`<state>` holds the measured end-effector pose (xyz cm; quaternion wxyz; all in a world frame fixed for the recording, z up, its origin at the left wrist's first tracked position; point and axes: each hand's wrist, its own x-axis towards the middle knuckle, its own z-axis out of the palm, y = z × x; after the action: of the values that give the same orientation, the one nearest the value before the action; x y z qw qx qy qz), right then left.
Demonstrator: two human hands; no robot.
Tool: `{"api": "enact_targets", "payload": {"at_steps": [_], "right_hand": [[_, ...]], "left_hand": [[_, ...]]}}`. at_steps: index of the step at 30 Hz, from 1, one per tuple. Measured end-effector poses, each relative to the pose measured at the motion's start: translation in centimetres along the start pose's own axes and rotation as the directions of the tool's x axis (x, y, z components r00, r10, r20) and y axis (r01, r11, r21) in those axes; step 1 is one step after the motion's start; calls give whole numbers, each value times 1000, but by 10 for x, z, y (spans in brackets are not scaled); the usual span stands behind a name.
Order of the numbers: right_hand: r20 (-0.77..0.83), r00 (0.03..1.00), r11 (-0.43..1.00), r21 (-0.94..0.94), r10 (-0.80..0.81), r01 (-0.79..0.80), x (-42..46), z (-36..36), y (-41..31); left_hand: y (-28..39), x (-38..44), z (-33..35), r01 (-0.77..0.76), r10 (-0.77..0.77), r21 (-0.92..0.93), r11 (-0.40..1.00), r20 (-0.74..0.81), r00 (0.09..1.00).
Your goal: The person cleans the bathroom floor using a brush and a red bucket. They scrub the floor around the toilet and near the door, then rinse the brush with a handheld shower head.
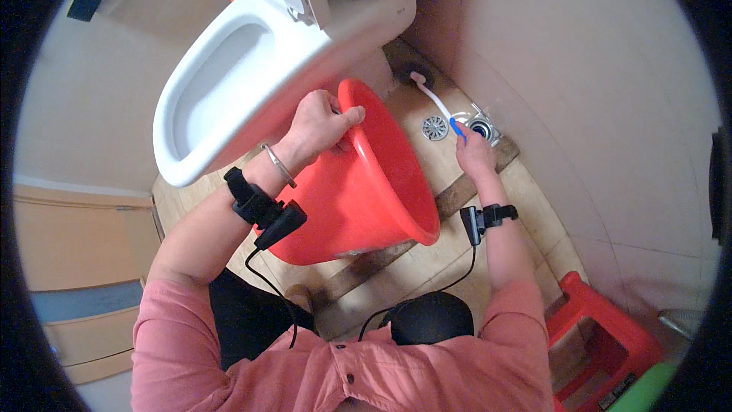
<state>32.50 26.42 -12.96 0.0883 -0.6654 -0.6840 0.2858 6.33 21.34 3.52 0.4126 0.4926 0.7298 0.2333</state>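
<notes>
My left hand (326, 123) grips the rim of a red plastic bucket (337, 200), which is tipped on its side with its mouth facing the right wall. My right hand (476, 151) is closed around the blue end of a long-handled brush (437, 100) with a white shaft. The brush's pinkish head rests near the dark floor corner behind the toilet base. Beside the shaft lies a round metal floor drain grate (434, 128). A round drain fitting (481, 126) sits against the wall, just beyond my right hand.
A white toilet (229, 80) with its lid raised stands at the upper left. At the lower right is a red plastic stool (615, 326), with a green object (646, 392) beside it. A dark strip (457, 194) crosses the tiled floor. Cables hang from my wrist-worn devices.
</notes>
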Motion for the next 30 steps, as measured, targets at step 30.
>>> {"api": "enact_targets", "payload": {"at_steps": [30], "right_hand": [[-210, 975, 984, 147, -73, 105, 13, -11, -17]], "left_hand": [[59, -19, -7, -452, 718, 802, 390, 43, 695]]}}
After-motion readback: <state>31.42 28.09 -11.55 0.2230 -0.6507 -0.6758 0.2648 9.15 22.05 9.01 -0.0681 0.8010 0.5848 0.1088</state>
